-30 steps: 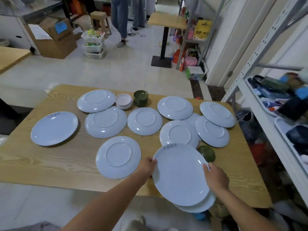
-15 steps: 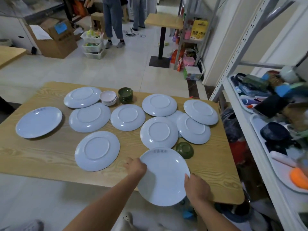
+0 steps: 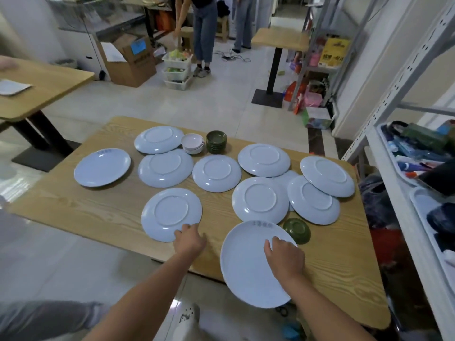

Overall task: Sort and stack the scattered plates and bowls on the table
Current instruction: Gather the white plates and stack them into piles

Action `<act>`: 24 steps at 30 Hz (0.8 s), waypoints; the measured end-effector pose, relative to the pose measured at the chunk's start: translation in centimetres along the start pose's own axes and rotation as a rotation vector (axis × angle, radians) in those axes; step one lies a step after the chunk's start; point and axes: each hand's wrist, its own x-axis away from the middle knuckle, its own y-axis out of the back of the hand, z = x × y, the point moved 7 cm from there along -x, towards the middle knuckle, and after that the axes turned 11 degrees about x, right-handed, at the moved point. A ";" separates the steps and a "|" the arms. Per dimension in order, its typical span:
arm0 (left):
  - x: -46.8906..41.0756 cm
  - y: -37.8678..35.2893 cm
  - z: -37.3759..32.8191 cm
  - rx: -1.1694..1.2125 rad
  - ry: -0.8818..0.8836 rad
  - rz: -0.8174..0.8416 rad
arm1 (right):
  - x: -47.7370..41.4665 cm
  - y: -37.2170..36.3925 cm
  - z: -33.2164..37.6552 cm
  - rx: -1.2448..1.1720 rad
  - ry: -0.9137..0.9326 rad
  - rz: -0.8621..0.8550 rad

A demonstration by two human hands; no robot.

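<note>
Currently pressing right hand (image 3: 285, 259) flat, fingers spread, on the face-up plate (image 3: 246, 274) at the near edge of the table (image 3: 344, 267); not gripping anything. Hangs partly off that near edge, so probably worth pinning while loading.

Touching left hand (image 3: 189, 238) to the near rim of the inverted plate (image 3: 170, 212), fingers curled. Cannot tell if hooked under the rim or only resting on it.

Key geometry:
- Lies directly left of the face-up plate, apart from it, also close to the near edge.
- Round, so no long axis to line up; shows its foot ring upward.
- Sits far closer to left hand, already in contact.
- Probably calls for a flip, then a short carry rightward onto the face-up plate.

Elsewhere:
- Upside-down green bowl (image 3: 296, 230) just beside the far-right rim of the face-up plate, nearest right hand.
- Belongs, at a guess, on the green bowl stack (image 3: 216, 142) at the far edge, next to the pale bowl stack (image 3: 193, 143).
- Overlapping inverted plates (image 3: 327, 175) toward the far-right corner.
- Second face-up plate (image 3: 102, 167) toward the left edge, well apart from both hands.

Looks early in the job, with most plates unstacked.
</note>
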 end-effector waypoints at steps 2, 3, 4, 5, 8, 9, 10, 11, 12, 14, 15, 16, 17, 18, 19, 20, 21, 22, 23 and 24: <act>-0.9 2.1 1.8 -0.041 -0.018 -0.039 | -1.1 1.3 3.0 -0.028 0.062 -0.025; -1.5 3.0 2.7 -0.046 -0.012 -0.049 | -1.7 1.6 4.7 -0.016 0.106 -0.047; -2.1 4.0 3.5 -0.043 0.003 -0.052 | -2.2 1.9 6.4 -0.003 0.144 -0.067; -2.8 4.8 4.3 -0.025 0.026 -0.049 | -2.8 2.0 8.1 -0.008 0.171 -0.067; -5.2 7.3 6.8 0.131 0.158 -0.033 | -5.0 0.5 13.0 -0.116 0.169 0.068; -6.1 7.9 7.5 0.194 0.208 -0.019 | -5.7 -0.6 14.3 -0.191 0.098 0.158; -7.0 8.5 8.2 0.251 0.251 -0.001 | -6.3 -1.5 15.4 -0.270 0.017 0.252; -8.0 9.1 8.8 0.301 0.287 0.017 | -6.9 -2.4 16.5 -0.364 -0.072 0.357; -8.9 9.7 9.3 0.343 0.315 0.037 | -7.3 -3.2 17.6 -0.470 -0.158 0.461; -10.6 10.6 9.9 0.391 0.364 0.083 | -8.1 -4.7 19.6 -0.617 -0.297 0.635; -11.5 11.0 10.2 0.410 0.386 0.116 | -8.5 -5.4 20.3 -0.637 -0.351 0.695; -12.1 11.1 10.4 0.441 0.406 0.151 | -8.8 -5.8 20.8 -0.636 -0.398 0.737; -12.7 11.3 10.5 0.474 0.425 0.181 | -9.2 -6.2 21.1 -0.631 -0.440 0.757; -13.1 11.4 10.7 0.496 0.437 0.199 | -9.4 -6.5 21.4 -0.632 -0.478 0.771; -13.4 11.5 10.8 0.498 0.441 0.214 | -9.5 -6.8 21.7 -0.648 -0.510 0.779; -13.8 11.4 10.9 0.496 0.441 0.231 | -9.5 -7.0 22.0 -0.675 -0.541 0.787; -14.1 11.2 11.0 0.503 0.443 0.250 | -9.6 -7.1 22.3 -0.705 -0.573 0.788; -14.2 11.0 11.0 0.524 0.453 0.271 | -9.6 -7.1 22.4 -0.729 -0.603 0.787; -14.3 10.8 11.2 0.558 0.471 0.290 | -9.6 -7.3 22.4 -0.755 -0.631 0.792; -14.5 10.6 11.4 0.594 0.492 0.300 | -9.6 -7.5 22.4 -0.793 -0.665 0.804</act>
